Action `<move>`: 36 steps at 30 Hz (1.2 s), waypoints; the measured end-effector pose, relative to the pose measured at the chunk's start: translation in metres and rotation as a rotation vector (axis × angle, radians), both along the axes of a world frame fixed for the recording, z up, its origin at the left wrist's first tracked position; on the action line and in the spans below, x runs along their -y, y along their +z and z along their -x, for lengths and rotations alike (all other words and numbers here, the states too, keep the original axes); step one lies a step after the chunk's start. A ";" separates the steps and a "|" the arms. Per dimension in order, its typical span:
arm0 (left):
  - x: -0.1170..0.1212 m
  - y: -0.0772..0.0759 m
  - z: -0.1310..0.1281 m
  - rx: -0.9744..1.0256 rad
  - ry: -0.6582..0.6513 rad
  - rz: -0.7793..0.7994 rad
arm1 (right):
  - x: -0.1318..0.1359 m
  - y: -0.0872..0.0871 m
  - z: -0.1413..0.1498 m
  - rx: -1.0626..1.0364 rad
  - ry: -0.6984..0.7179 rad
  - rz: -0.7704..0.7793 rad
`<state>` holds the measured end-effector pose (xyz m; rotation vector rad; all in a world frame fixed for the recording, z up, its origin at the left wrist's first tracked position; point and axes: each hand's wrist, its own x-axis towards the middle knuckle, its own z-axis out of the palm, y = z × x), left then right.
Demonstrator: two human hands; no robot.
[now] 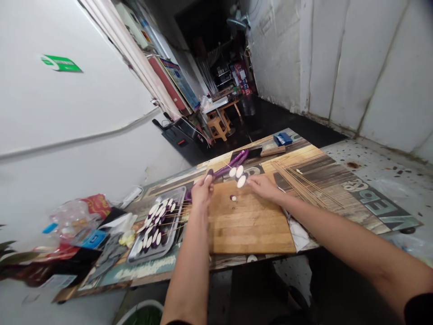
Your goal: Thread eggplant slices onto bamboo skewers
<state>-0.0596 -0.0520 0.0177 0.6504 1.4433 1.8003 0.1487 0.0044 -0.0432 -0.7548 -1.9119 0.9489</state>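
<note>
My left hand is closed above the left side of a wooden cutting board, with a dark purple eggplant piece at its fingertips. My right hand pinches at a cluster of white-faced eggplant slices over the board's far part. A thin stick tip shows by the cluster; how far it runs through the slices is hard to make out. One small eggplant end lies on the board. Behind the hands rest long purple eggplants. At left, a clear tray bears several skewers of eggplant slices.
A knife with a wooden handle lies at the table's far side, near a blue box. Bare bamboo skewers spread to the right. A white cloth sits by the board's right edge. Plastic bags crowd the left end.
</note>
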 end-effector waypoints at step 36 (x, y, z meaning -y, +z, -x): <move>-0.056 -0.030 -0.010 0.432 0.050 -0.145 | 0.002 0.004 -0.011 0.154 0.163 0.058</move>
